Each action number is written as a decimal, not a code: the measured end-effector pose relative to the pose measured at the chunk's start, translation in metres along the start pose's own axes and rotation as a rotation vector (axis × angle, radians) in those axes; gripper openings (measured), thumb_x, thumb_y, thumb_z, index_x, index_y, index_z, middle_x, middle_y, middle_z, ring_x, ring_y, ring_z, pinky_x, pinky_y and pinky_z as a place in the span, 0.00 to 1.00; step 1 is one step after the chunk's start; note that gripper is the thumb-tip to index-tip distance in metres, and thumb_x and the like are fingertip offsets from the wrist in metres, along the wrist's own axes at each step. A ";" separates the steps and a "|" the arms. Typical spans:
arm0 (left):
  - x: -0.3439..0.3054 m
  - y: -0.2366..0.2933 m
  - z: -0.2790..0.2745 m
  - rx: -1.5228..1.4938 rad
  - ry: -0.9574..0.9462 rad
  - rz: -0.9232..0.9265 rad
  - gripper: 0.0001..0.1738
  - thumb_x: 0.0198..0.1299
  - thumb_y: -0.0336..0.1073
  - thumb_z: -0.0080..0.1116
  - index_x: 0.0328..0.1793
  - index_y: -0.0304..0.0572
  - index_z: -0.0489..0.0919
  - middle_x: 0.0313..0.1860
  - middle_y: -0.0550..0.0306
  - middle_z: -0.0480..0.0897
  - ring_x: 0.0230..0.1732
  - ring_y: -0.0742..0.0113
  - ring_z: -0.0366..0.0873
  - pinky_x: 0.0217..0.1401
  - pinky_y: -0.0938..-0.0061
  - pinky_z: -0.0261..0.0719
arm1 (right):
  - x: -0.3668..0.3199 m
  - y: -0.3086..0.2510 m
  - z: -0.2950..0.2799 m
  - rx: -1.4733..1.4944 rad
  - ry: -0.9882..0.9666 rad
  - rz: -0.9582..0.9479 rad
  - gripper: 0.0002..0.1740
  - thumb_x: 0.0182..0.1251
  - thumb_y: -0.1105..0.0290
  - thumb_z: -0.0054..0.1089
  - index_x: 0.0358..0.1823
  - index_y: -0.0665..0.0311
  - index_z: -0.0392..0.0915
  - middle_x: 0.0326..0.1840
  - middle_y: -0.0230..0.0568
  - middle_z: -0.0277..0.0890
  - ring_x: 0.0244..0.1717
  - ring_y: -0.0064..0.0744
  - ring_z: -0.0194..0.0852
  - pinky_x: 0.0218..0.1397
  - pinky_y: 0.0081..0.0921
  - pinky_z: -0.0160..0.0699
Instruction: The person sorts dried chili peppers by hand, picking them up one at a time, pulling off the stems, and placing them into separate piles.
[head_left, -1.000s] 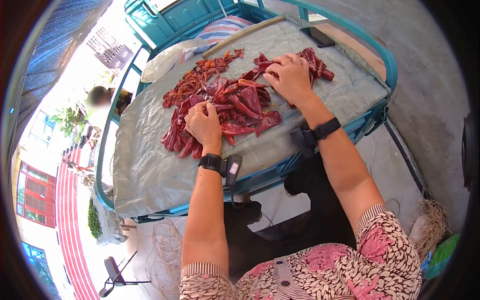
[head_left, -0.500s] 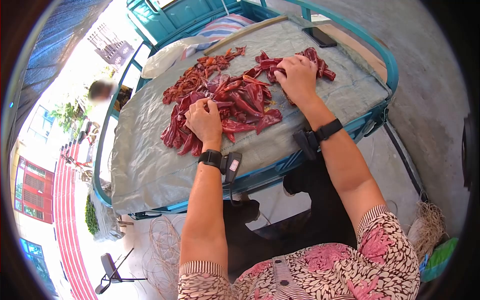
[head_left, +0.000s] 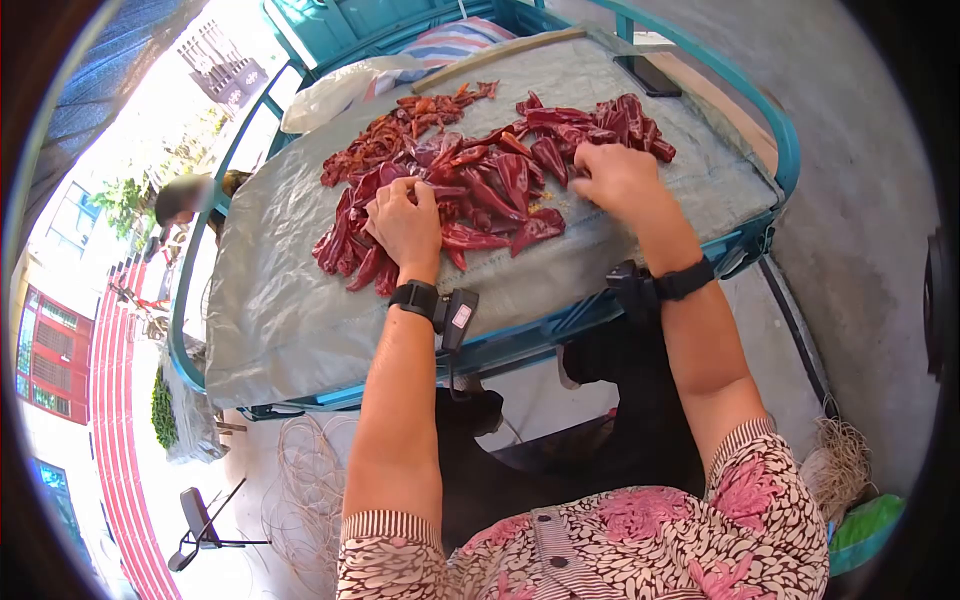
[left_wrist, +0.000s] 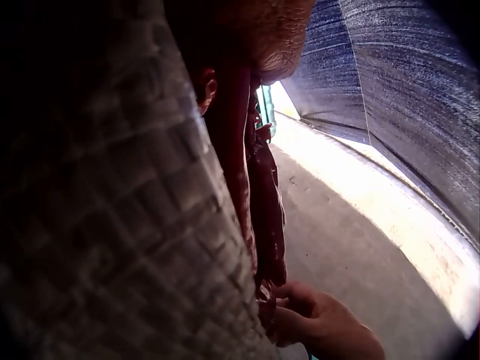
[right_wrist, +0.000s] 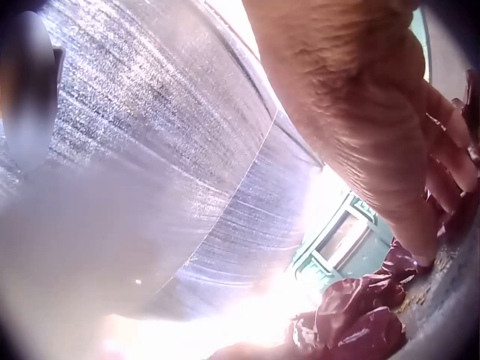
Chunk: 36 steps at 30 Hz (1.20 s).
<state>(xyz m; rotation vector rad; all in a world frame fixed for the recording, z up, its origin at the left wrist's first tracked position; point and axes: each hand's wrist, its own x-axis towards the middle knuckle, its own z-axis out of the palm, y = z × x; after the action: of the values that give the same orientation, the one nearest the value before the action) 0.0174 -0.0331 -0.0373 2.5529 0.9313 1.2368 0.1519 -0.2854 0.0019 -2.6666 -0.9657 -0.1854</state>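
Large dark red dried peppers (head_left: 480,200) lie heaped on a grey woven sheet (head_left: 290,300). On the left part of the heap rests my left hand (head_left: 403,225), fingers bent over the peppers; what is under them is hidden. Long peppers (left_wrist: 266,210) show below its palm (left_wrist: 255,37) in the left wrist view. My right hand (head_left: 625,190) is low at the heap's right side, below the right-hand cluster of peppers (head_left: 625,120). In the right wrist view its fingers (right_wrist: 450,161) reach down apart beside peppers (right_wrist: 360,315), the thumb against the surface; no pepper shows pinched.
Smaller orange-red peppers (head_left: 385,145) lie behind the heap. A phone (head_left: 648,76) is at the sheet's back right, a wooden strip (head_left: 500,60) along the back. A teal metal rail (head_left: 780,130) borders the cart. White and striped sacks (head_left: 335,95) stand behind; a person (head_left: 185,200) is outside at left.
My right hand has moved off the right-hand peppers, toward my body and slightly right. My left hand stays on the heap. A few peppers between the hands lie differently.
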 end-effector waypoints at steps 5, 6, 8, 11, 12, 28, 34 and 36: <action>0.001 -0.001 0.001 0.014 -0.001 0.001 0.17 0.67 0.50 0.54 0.48 0.52 0.88 0.52 0.55 0.85 0.58 0.49 0.78 0.63 0.51 0.71 | -0.007 0.004 0.009 -0.007 0.039 -0.020 0.22 0.57 0.60 0.70 0.55 0.48 0.77 0.51 0.41 0.77 0.56 0.47 0.80 0.51 0.44 0.78; 0.001 -0.001 0.000 0.014 0.000 0.002 0.17 0.67 0.50 0.54 0.48 0.52 0.88 0.52 0.55 0.85 0.58 0.49 0.78 0.63 0.51 0.71 | -0.007 0.004 0.007 0.019 0.031 -0.016 0.24 0.57 0.60 0.71 0.55 0.48 0.76 0.52 0.41 0.76 0.57 0.48 0.79 0.51 0.44 0.78; 0.001 0.001 0.000 0.019 -0.007 -0.004 0.17 0.68 0.50 0.54 0.48 0.52 0.88 0.52 0.55 0.85 0.58 0.49 0.77 0.63 0.52 0.71 | -0.008 0.002 0.002 -0.009 0.039 -0.009 0.18 0.59 0.62 0.67 0.51 0.52 0.79 0.50 0.45 0.80 0.55 0.49 0.82 0.51 0.45 0.80; 0.001 0.002 -0.002 0.021 -0.015 -0.007 0.17 0.68 0.50 0.54 0.48 0.52 0.88 0.52 0.55 0.85 0.58 0.49 0.77 0.63 0.52 0.71 | -0.001 0.006 0.005 -0.033 0.026 0.012 0.15 0.60 0.63 0.64 0.48 0.54 0.82 0.46 0.47 0.84 0.52 0.49 0.85 0.51 0.46 0.81; 0.001 0.001 -0.001 0.020 -0.018 -0.007 0.17 0.68 0.50 0.54 0.48 0.52 0.88 0.52 0.55 0.85 0.58 0.49 0.77 0.63 0.52 0.71 | 0.003 0.008 0.006 -0.039 0.017 0.021 0.14 0.60 0.63 0.63 0.48 0.54 0.82 0.45 0.47 0.85 0.52 0.48 0.85 0.50 0.46 0.81; 0.001 0.002 0.001 0.015 0.026 -0.005 0.11 0.64 0.45 0.59 0.44 0.53 0.89 0.49 0.58 0.85 0.55 0.52 0.78 0.63 0.55 0.70 | 0.017 0.007 0.003 0.327 0.483 -0.007 0.16 0.65 0.58 0.66 0.52 0.52 0.85 0.51 0.37 0.86 0.54 0.47 0.80 0.54 0.42 0.79; 0.001 0.002 -0.001 0.032 -0.017 -0.007 0.16 0.67 0.49 0.54 0.47 0.53 0.87 0.52 0.56 0.85 0.58 0.50 0.77 0.63 0.52 0.71 | 0.025 0.017 0.032 0.064 0.434 0.021 0.21 0.61 0.60 0.70 0.57 0.46 0.83 0.55 0.35 0.84 0.63 0.44 0.72 0.66 0.47 0.65; 0.001 0.002 -0.002 0.021 -0.021 -0.011 0.16 0.67 0.49 0.54 0.47 0.53 0.87 0.52 0.56 0.85 0.58 0.50 0.77 0.63 0.52 0.70 | 0.026 0.018 0.033 0.020 0.410 0.002 0.24 0.59 0.60 0.71 0.59 0.45 0.82 0.54 0.36 0.84 0.62 0.42 0.71 0.67 0.49 0.63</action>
<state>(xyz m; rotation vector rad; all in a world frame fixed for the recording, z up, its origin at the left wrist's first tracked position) 0.0174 -0.0349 -0.0349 2.5676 0.9582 1.2012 0.1841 -0.2725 -0.0275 -2.4680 -0.8236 -0.6857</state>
